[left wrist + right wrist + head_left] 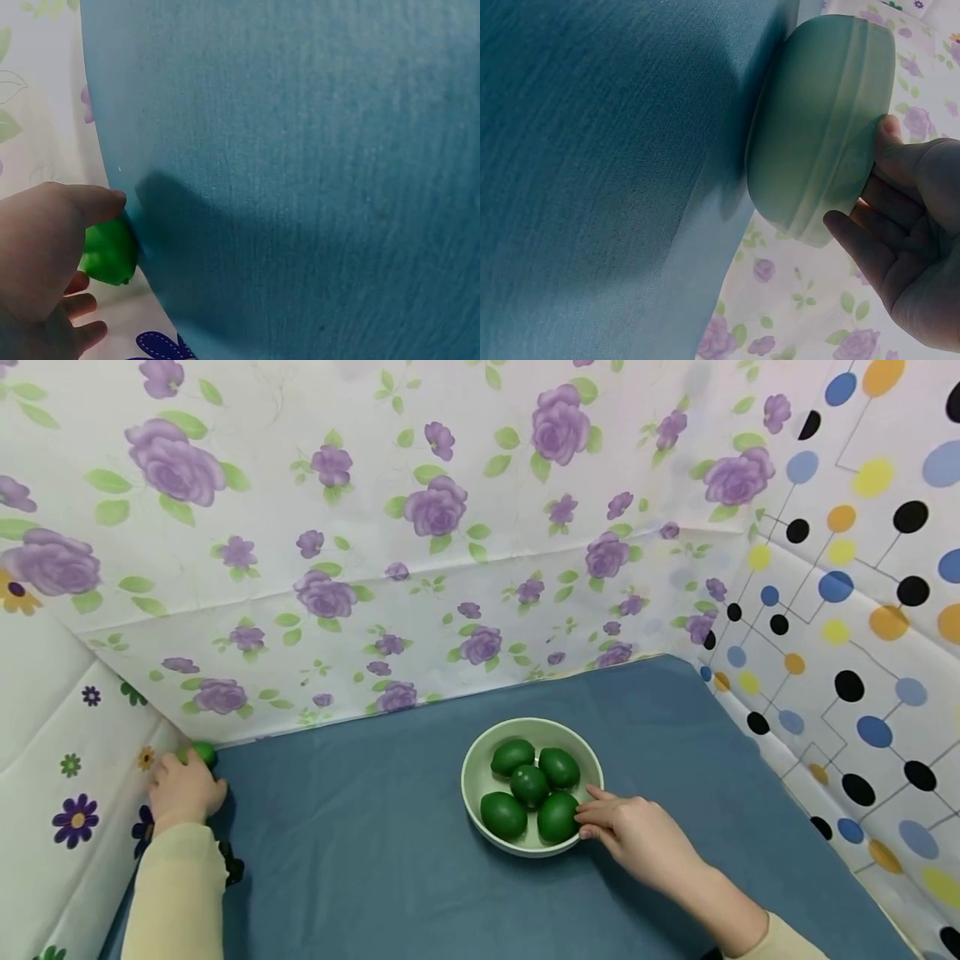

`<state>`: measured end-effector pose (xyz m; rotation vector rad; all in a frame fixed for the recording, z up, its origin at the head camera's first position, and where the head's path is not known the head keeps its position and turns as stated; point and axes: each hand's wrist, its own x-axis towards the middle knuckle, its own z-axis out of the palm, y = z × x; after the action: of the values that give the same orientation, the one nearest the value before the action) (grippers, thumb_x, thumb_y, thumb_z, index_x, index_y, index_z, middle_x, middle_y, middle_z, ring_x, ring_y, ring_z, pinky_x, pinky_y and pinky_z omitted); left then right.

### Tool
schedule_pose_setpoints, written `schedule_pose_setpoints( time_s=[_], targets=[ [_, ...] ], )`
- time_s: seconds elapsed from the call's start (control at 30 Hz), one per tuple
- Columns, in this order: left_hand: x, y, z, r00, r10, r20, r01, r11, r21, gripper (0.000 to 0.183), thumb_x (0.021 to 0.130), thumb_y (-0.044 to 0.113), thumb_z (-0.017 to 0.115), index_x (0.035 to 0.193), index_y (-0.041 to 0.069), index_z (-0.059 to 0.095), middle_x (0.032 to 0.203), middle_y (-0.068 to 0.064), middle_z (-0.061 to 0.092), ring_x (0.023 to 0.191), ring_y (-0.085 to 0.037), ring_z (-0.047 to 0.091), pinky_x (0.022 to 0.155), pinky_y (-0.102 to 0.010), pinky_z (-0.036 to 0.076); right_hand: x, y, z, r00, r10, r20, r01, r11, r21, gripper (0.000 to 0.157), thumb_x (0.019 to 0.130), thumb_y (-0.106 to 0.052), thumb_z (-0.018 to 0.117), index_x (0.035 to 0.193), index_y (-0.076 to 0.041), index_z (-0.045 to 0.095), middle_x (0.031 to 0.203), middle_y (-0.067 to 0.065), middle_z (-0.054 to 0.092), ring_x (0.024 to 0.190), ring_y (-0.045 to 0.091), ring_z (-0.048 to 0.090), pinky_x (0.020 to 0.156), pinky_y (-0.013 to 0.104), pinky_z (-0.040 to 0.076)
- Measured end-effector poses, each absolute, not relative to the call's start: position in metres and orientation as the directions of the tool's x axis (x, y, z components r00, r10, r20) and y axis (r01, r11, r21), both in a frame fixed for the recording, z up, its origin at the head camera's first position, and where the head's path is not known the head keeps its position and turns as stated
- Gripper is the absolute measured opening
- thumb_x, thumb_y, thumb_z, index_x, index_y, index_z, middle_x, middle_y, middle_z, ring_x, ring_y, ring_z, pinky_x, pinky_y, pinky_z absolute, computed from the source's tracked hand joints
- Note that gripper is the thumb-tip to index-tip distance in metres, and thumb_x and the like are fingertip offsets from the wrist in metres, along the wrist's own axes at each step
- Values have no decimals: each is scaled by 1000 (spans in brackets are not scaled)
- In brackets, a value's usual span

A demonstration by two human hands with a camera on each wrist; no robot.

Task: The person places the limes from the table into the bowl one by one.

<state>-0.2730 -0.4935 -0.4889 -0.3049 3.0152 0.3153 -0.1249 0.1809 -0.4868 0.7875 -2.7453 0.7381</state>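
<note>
In the far left corner my left hand curls around a green lime, whose far end shows past the fingers. The left wrist view shows the thumb across one side of this lime and other fingertips on the opposite side. A pale green bowl stands upright right of the middle, with several dark green limes in it. My right hand holds the bowl's near right rim, fingertips over the edge. From the right wrist view, the bowl's outer wall is between thumb and fingers.
A blue cloth covers the table. Upright sheets enclose it: a purple-flowered one at the back, a dotted one at right, and a flowered one at left beside the left hand.
</note>
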Motion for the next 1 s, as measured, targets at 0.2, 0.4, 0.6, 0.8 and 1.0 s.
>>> schedule_pose_setpoints(
  time_s=[0.2, 0.4, 0.6, 0.8, 1.0],
  targets=[
    [-272, -488, -488, -988, -151, -1, -148, 961, 235, 62, 99, 7, 61, 137, -31, 29, 134, -52, 27, 121, -69, 35, 101, -80, 35, -126, 182, -485, -838, -446, 314, -544, 732, -410, 19, 91, -17, 86, 110, -13, 86, 113, 1, 81, 126, 31, 69, 88, 44, 64],
    [-275, -481, -491, -981, -195, 21, -183, 948, 261, 58, 104, 8, 58, 137, -29, 29, 127, -52, 31, 112, -69, 43, 94, -78, 41, -127, 183, -486, -842, -440, 311, -537, 737, -411, 18, 91, -19, 86, 109, -15, 86, 113, 0, 81, 127, 30, 69, 87, 43, 64],
    [-277, -478, -494, -974, -226, 9, -214, 933, 289, 59, 107, 13, 58, 140, -28, 31, 131, -52, 26, 114, -68, 40, 91, -77, 43, -128, 183, -486, -847, -430, 311, -528, 745, -407, 18, 91, -20, 86, 108, -16, 86, 112, -1, 81, 127, 29, 69, 86, 43, 64],
    [-276, -480, -492, -970, -237, -48, -240, 914, 328, 56, 107, 10, 58, 142, -23, 29, 137, -47, 30, 113, -67, 46, 86, -74, 46, -127, 183, -485, -852, -431, 297, -522, 749, -408, 18, 92, -20, 86, 109, -16, 86, 112, -2, 81, 128, 28, 68, 87, 43, 64],
    [-276, -481, -490, -963, -257, -78, -269, 903, 336, 49, 107, 7, 59, 139, -18, 32, 125, -45, 43, 113, -66, 51, 86, -73, 47, -126, 182, -487, -852, -428, 300, -521, 746, -414, 17, 92, -20, 86, 108, -15, 86, 112, -1, 81, 127, 29, 68, 86, 43, 64]
  ],
)
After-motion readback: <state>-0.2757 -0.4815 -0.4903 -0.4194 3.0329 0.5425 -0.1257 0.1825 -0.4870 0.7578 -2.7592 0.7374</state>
